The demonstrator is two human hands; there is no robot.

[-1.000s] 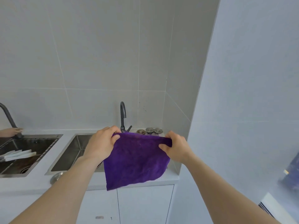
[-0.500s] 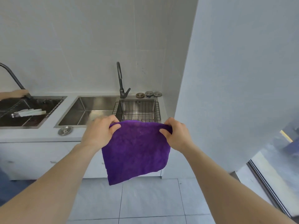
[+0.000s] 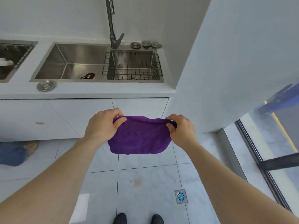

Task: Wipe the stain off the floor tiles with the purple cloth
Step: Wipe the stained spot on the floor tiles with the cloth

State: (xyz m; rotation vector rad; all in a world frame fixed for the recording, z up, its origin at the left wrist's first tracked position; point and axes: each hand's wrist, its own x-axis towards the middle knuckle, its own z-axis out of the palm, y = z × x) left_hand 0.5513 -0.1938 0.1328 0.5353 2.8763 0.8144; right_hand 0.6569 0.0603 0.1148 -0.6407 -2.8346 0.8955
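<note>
At the bottom edge two dark shoes (image 3: 120,219) stand on the pale floor tiles (image 3: 100,162). Just ahead of them a faint brownish stain (image 3: 137,181) marks a tile, with a square floor drain (image 3: 180,196) and its blue insert to the right. Above the tiles, the left hand (image 3: 103,125) and the right hand (image 3: 179,129) each pinch a top corner of the purple cloth (image 3: 140,136), fingers closed on the fabric; it hangs slack between them, clear of the floor. Behind it are white cabinet doors (image 3: 56,117), one bearing a small brown smudge. Farther back the worktop holds a steel sink (image 3: 72,62) with a wire basket (image 3: 132,65), a tap (image 3: 113,29), and three round strainer plugs (image 3: 146,44). No writing or brand can be read anywhere.
</note>
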